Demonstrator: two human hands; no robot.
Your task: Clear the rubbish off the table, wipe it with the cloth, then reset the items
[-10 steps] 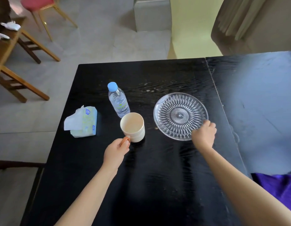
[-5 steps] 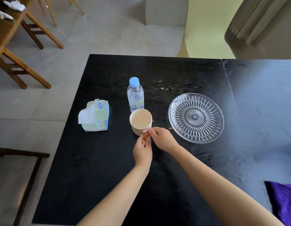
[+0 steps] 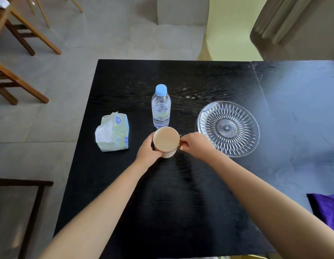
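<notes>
With no rubbish on the black table [image 3: 125, 184], it looked like the reset stage: her left hand [image 3: 148, 152] cupped the mug [image 3: 166, 141], her right hand [image 3: 197, 145] pinched its handle, just before the upright bottle [image 3: 161, 107], between tissue pack [image 3: 113, 132] and glass plate [image 3: 228, 128].

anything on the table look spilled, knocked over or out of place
Nothing stands out. The bottle stands upright and capped, the glass plate lies flat, the tissue pack sits left, and both hands hold the upright mug. No spill shows.
</notes>
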